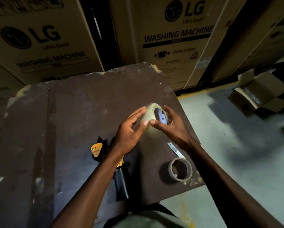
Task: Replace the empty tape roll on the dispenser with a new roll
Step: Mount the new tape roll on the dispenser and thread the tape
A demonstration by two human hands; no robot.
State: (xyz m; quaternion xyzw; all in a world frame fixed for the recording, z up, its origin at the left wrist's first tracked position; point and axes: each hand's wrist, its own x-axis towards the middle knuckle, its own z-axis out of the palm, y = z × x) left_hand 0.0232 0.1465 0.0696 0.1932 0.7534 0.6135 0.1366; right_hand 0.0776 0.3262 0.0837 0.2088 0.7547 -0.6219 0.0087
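While tall cardboard washing-machine boxes [175, 40] fill the background, a worn dark brown table [58, 112] takes up most of the view, seen from above by the person working at it. Smaller open cartons [259, 94] sit on the pale floor to the right.

Both bare forearms reach forward over the table. Between the hands, toward the table's right side, is the new tape roll [152, 117], a thick clear roll tipped on edge so its hollow core faces the right hand. The left hand [129, 130] cups the roll's outer face, fingers spread and lightly bent, thumb on the near rim. The right hand [172, 124] holds the other side, thumb across the near edge beside the left thumb, fingers curled around the far rim.

Under the left forearm lies the tape dispenser [119, 175], black-handled with an orange plate, untouched. Near the table's front right edge stands the empty cardboard core [180, 169], already off the dispenser. Just beyond it lies a small metal blade [175, 149].

A full roll likely feels fairly heavy, rigid and slick on its wound face. Gripping by the rims or through the core seems safest.
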